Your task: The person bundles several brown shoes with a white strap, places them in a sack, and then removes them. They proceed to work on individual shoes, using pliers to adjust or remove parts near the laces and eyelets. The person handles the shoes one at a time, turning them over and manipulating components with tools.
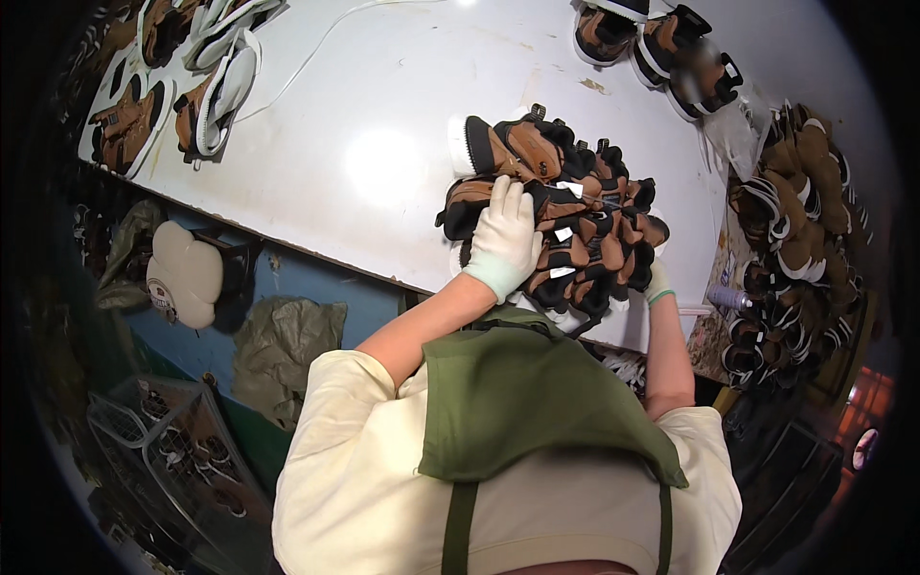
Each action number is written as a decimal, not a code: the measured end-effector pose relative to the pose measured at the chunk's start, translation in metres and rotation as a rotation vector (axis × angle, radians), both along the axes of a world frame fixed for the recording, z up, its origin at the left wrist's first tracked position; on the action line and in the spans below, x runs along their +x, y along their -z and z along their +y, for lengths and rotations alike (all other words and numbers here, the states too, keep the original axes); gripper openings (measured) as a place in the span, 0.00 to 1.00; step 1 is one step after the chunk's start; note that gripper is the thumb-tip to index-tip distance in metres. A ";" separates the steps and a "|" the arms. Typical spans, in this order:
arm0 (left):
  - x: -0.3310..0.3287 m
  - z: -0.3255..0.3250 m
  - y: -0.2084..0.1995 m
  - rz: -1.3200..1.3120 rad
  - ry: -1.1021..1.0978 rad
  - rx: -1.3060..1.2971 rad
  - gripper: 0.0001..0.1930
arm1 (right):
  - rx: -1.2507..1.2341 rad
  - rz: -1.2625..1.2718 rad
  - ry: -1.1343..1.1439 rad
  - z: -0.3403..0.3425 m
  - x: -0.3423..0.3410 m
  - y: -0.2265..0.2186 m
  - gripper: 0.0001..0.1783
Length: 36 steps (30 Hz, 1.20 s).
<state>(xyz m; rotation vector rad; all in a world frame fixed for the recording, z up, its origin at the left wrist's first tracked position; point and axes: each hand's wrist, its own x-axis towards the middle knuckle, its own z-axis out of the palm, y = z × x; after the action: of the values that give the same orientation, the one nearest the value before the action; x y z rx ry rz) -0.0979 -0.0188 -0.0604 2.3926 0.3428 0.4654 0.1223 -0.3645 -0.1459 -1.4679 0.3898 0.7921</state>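
Note:
A heap of brown and black shoes (585, 216) with white soles lies on the white table in front of me. Small white tags show on several of them. My left hand (508, 235), in a whitish glove, rests against the heap's left side. Its fingers are stretched out over a brown and black shoe (468, 206). Just beyond that one, another shoe (522, 149) turns its white sole to the left. At the heap's right side is my right hand (659, 281), also gloved; the shoes hide its fingers.
More shoes stand on the table (345, 192), at far left (129, 125) and far right (661, 48). A white cable (307, 62) crosses its far part. To the right rises a tall pile of shoes (800, 211). A padded stool (184, 275) and wire basket (182, 436) are at left.

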 end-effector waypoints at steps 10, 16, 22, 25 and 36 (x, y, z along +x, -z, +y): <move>-0.003 0.003 0.006 -0.034 -0.113 0.046 0.27 | -0.001 -0.159 -0.123 -0.025 -0.013 0.005 0.19; 0.011 0.041 0.017 0.110 -0.226 0.029 0.24 | 0.533 -0.150 -0.004 0.018 -0.032 -0.023 0.18; 0.002 0.072 0.028 -0.022 -0.167 -1.078 0.24 | 0.253 -0.727 -0.167 0.113 -0.014 -0.179 0.17; 0.003 0.050 0.066 0.113 -0.211 -1.041 0.26 | 0.303 -0.811 -0.243 0.155 -0.014 -0.250 0.15; 0.033 -0.074 0.146 -0.351 0.099 -2.281 0.14 | 0.145 -1.399 -0.679 0.317 -0.056 -0.236 0.26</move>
<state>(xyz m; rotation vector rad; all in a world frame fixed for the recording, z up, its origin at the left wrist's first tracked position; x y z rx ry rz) -0.0645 -0.0931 -0.2065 0.0984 0.2648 0.1363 0.0667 -0.0479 0.0904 -1.6624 -1.2330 0.1248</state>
